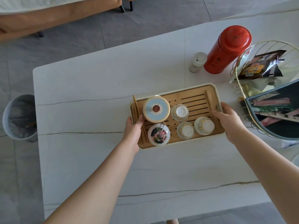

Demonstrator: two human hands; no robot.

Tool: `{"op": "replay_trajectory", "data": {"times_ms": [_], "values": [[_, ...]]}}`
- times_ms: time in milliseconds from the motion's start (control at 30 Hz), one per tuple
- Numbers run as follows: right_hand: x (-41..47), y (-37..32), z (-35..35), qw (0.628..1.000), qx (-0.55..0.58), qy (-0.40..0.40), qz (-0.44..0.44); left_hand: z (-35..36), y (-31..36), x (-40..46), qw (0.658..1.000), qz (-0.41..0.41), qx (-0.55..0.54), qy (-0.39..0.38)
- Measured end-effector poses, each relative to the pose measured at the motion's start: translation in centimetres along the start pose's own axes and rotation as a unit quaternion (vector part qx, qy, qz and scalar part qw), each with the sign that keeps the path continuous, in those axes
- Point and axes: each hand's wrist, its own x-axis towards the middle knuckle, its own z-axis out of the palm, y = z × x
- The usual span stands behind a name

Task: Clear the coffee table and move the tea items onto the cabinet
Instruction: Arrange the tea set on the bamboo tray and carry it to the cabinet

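A bamboo tea tray [196,101] with a cream rim rests on the white marble coffee table [90,97]. On it stand a blue-patterned lidded jar [156,108], a floral teapot [158,135] and three upturned cups [179,112] [185,130] [204,125]. My left hand [133,129] grips the tray's left end, thumb over the rim. My right hand [229,121] grips the right end. A red tea canister [226,49] and a small white bottle [198,61] stand behind the tray.
A gold wire basket [239,75] with snack packets and a dark tray sits at the table's right edge, close to my right hand. A grey waste bin [19,118] stands on the floor to the left. An orange sofa [53,15] lies beyond.
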Motion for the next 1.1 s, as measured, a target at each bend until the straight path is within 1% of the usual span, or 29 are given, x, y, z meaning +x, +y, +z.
{"op": "replay_trajectory", "data": {"times_ms": [200,400,500,633,767,933,1100], "values": [[-3.2,0.0,-0.2,1.0,0.018,-0.022,0.001,-1.9,0.4,-3.6,1.0,0.01,0.012,0.003],[-9.1,0.0,-1.1,0.997,0.07,-0.039,0.023,-4.4,1.0,-8.2,0.999,0.024,0.042,-0.009],[-12.8,0.4,-2.1,0.995,0.091,-0.021,0.033,-5.6,1.4,-11.2,0.997,0.032,0.073,-0.017],[-18.2,0.9,-3.5,0.991,0.126,0.004,0.036,-7.2,2.3,-15.9,0.994,0.034,0.096,-0.048],[-23.4,1.4,-4.5,0.984,0.171,0.037,0.045,-8.6,3.3,-20.5,0.988,0.059,0.114,-0.081],[-30.9,2.0,-6.5,0.97,0.227,0.076,0.048,-9.8,5.1,-26.6,0.972,0.103,0.17,-0.128],[-37.6,2.9,-8.8,0.946,0.292,0.13,0.057,-9.8,6.3,-32.1,0.951,0.129,0.212,-0.185]]}}
